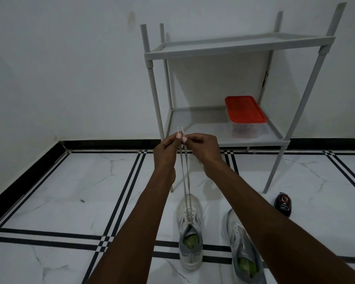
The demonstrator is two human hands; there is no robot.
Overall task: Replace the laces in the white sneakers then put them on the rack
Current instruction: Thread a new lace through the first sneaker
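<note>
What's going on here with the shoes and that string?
A person is lacing a white sneaker on the floor. The left hand and right hand each pinch one end of the lace, pulling both ends up evenly. A second sneaker lies beside it, apparently with no lace yet. The rack behind holds only a red-lidded box.
</note>
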